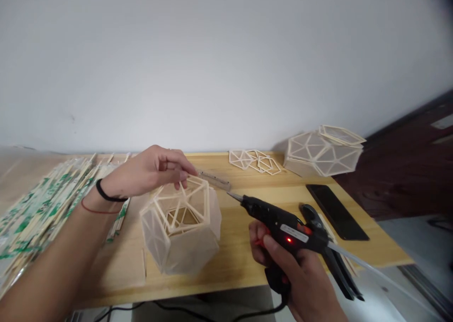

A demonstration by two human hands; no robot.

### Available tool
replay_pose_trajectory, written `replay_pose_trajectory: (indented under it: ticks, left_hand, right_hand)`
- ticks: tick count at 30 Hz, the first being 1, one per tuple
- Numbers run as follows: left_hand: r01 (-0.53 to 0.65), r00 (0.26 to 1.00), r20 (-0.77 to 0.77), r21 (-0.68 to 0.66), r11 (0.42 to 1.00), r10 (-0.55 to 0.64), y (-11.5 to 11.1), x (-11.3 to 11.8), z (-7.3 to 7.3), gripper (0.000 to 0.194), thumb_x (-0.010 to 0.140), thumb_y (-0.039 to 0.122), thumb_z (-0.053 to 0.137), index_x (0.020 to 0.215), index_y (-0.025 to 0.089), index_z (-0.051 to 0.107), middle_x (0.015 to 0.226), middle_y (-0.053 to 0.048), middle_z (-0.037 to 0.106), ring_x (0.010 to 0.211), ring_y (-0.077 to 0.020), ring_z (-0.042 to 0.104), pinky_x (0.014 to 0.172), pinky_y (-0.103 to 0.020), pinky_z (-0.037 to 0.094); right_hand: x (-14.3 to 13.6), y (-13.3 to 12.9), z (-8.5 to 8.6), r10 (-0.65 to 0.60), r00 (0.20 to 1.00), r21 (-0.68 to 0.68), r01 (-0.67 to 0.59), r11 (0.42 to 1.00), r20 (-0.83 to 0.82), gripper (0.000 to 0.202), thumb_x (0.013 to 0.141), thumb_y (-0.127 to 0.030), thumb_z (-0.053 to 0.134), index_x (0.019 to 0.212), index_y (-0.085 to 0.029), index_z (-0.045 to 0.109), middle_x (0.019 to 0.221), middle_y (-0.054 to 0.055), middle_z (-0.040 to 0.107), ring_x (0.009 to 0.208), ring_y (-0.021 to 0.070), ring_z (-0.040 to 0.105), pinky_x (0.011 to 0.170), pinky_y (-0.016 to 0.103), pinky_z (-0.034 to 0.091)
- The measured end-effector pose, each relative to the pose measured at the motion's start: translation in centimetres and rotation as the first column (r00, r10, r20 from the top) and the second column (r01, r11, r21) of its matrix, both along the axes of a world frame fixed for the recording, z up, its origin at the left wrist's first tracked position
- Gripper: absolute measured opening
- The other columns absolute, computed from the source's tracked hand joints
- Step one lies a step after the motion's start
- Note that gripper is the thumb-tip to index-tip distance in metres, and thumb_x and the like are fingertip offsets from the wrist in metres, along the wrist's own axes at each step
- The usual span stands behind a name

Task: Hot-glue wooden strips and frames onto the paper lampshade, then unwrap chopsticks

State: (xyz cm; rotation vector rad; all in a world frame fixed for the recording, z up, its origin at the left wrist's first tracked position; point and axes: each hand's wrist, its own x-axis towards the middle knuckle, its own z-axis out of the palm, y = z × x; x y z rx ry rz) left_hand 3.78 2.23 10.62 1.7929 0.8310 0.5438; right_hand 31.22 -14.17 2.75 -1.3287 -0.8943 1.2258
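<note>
My left hand (166, 169) pinches the top edge of a wooden stick frame (184, 197) that sits at the top of a faceted lantern-like shape (193, 251). Thin sticks and pale translucent panels make up this shape, and it stands on the table. My right hand (293, 270) is wrapped round the handle of a black hot glue gun (279, 220), its red light lit. The nozzle points left, a short way right of the shape and apart from it. A clear glue stick (378, 272) runs out of the gun's back end.
Green-printed packets of chopsticks (46, 209) lie at the left. Flat stick frames (253, 161) and a second faceted shape (322, 154) are at the back. A clear ruler (215, 180) lies mid-table; a phone (336, 211) and black-handled pliers or cutters (341, 270) are right. A cable (258, 314) hangs in front.
</note>
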Motion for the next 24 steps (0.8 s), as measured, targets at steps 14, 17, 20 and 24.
replay_pose_trajectory:
  ticks: [14,17,20,24]
  left_hand:
    - [-0.011,0.951,-0.283,0.368,0.930,0.123,-0.5,1.1,0.4,0.015,0.092,0.028,0.070,0.088,0.024,0.084,0.088,-0.001,0.078,0.085,-0.0169,0.068,0.080,-0.031,0.049]
    - [-0.011,0.968,-0.232,0.342,0.940,0.096,1.0,0.6,0.8,0.014,0.089,0.030,0.073,0.086,0.024,0.085,0.081,0.000,0.077,0.075,-0.0145,0.065,0.072,-0.029,0.047]
    - [-0.066,0.986,-0.121,0.347,0.936,0.114,2.5,0.3,1.1,0.013,0.087,0.030,0.075,0.080,0.025,0.085,0.073,0.001,0.072,0.068,-0.0127,0.061,0.068,-0.029,0.046]
    - [-0.113,0.991,-0.026,0.346,0.931,0.130,3.8,0.6,0.8,0.012,0.085,0.029,0.075,0.078,0.023,0.083,0.070,0.001,0.070,0.068,-0.0131,0.060,0.068,-0.029,0.047]
  right_hand:
    - [0.8,-0.7,0.9,0.068,0.970,-0.048,-0.059,0.997,0.232,0.047,0.087,-0.068,0.075,0.085,-0.021,0.075,0.080,0.006,0.068,0.081,0.0237,0.062,0.077,0.037,0.055]
    - [0.8,-0.9,1.4,0.118,0.950,-0.073,-0.101,0.992,0.289,0.053,0.086,-0.075,0.071,0.082,-0.022,0.075,0.080,0.006,0.069,0.083,0.0242,0.064,0.078,0.037,0.056]
    - [0.5,-0.9,1.8,0.152,0.930,-0.098,-0.126,0.987,0.334,0.056,0.086,-0.078,0.069,0.078,-0.023,0.073,0.083,0.006,0.071,0.085,0.0246,0.066,0.084,0.038,0.059]
    - [0.1,-1.1,2.3,0.155,0.921,-0.180,-0.094,0.979,0.359,0.056,0.082,-0.079,0.071,0.080,-0.023,0.076,0.081,0.006,0.073,0.089,0.0271,0.071,0.097,0.043,0.061]
